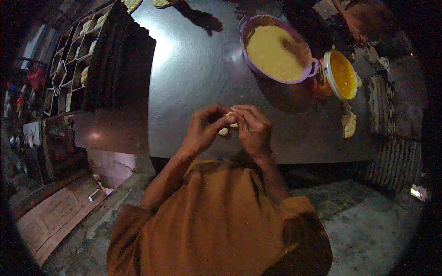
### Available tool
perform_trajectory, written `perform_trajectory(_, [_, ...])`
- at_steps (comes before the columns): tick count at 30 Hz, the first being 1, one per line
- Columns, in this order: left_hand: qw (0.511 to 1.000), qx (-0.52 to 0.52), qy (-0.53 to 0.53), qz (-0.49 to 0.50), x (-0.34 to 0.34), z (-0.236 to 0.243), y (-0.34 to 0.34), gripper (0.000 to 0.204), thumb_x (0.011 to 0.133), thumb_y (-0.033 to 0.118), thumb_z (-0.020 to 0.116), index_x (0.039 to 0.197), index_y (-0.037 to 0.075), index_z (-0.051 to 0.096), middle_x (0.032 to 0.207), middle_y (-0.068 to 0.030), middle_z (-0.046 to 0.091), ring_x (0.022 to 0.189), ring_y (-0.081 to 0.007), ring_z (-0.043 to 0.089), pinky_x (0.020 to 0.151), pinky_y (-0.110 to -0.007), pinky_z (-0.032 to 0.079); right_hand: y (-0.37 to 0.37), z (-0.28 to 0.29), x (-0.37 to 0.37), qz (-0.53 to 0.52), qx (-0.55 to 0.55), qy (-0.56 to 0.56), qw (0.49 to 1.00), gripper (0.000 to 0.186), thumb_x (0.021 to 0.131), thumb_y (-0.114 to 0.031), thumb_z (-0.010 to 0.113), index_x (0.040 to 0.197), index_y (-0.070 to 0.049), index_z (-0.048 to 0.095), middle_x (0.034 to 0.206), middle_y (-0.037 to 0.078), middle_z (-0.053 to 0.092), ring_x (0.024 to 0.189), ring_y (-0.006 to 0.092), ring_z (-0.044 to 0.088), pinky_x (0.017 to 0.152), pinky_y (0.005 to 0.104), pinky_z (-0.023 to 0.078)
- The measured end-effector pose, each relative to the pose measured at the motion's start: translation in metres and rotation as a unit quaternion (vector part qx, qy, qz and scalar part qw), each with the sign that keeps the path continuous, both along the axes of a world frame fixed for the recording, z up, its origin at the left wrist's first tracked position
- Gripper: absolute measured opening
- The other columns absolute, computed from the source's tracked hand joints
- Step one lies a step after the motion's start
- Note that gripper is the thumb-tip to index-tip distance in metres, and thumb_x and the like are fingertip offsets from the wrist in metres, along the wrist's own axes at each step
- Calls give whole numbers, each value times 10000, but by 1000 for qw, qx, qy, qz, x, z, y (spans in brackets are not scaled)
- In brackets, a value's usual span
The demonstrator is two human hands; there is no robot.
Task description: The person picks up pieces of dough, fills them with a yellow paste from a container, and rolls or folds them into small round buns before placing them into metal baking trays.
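Nearest is the brown shirt of the person, who stands close to the near edge of the metal table, probably so that the arms reach over it without stretching. The left hand and the right hand meet there, fingers bent and tips drawn together; they seem to pinch small pale dough between them, though I cannot tell whether its lower piece touches the table. The purple basin, with yellowish mass inside, stands far right, beside the orange bucket, perhaps to leave the middle for working. A pale, ridged lump lies near the right side. Wide room for moving extends far and left of the hands, until the dark rack beyond the left edge.
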State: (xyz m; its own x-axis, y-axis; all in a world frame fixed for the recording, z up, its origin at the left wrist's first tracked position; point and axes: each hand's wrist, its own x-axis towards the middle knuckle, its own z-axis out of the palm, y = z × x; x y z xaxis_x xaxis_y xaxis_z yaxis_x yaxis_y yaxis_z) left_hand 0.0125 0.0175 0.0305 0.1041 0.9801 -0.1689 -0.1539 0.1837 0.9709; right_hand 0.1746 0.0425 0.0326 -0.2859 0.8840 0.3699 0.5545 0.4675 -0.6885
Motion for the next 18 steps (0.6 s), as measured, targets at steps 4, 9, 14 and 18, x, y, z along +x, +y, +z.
perform_trajectory(4, [999,-36,1,23,8,-2,6,189,931,175,625,938,-13,635,839,-77,672,707,-131,644,541,-244,512,13,9,11,25,-110,26,993,108,844,-61,682,942,-31,716,941,113,703,861,214,685,758,327,538])
perform_trajectory(9, [997,-20,-40,56,23,-21,3,191,924,96,590,1101,32,560,927,-85,673,751,-119,643,509,-234,477,18,4,26,28,-190,49,980,103,816,-120,737,824,-23,704,910,120,701,843,216,682,748,332,534])
perform_trajectory(14, [989,-60,-130,31,26,-20,6,487,875,-8,563,1319,105,398,1014,-70,666,810,-109,632,495,-203,409,12,-8,27,-39,-305,131,942,180,802,-130,766,919,-14,692,884,88,703,836,184,672,761,317,531])
perform_trajectory(18, [969,-105,-224,-16,21,-39,6,605,802,-29,643,1348,76,403,1061,-102,651,989,-227,638,830,-330,528,11,-12,33,4,-383,147,912,240,828,-63,731,1043,0,645,962,72,680,879,129,644,784,283,537])
